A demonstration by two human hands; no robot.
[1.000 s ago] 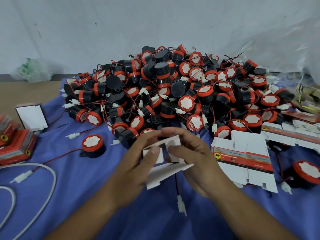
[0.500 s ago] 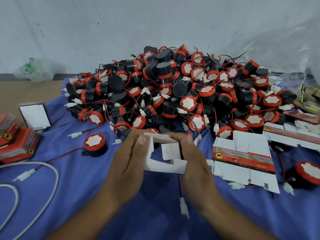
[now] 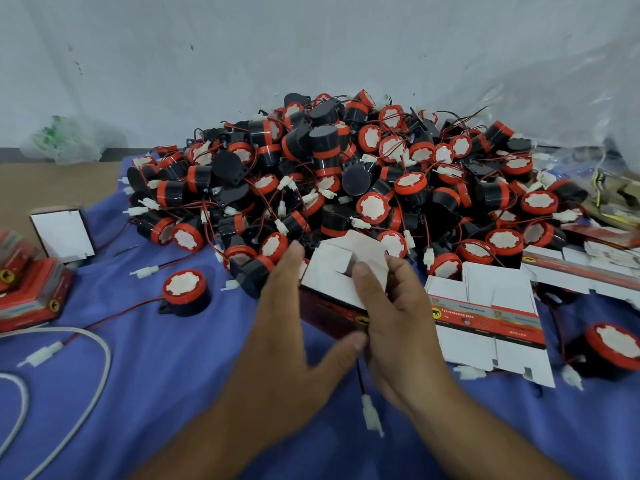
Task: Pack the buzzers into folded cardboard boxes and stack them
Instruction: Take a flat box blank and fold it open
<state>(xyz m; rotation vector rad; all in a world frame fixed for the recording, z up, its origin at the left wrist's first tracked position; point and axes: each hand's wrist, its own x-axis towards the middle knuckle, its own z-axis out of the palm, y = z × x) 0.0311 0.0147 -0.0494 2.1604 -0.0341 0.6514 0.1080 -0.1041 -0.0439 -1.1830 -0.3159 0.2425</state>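
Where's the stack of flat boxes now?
Head view, right of centre: flat boxes on the blue cloth beside the right hand, before the buzzer pile.

The red band of the flat unfolded box (image 3: 485, 318) carries small white print, partly blurred: roughly "Genuine Parts", "12v reversing" followed by an unclear word, and "QTY" with figures too small to read.
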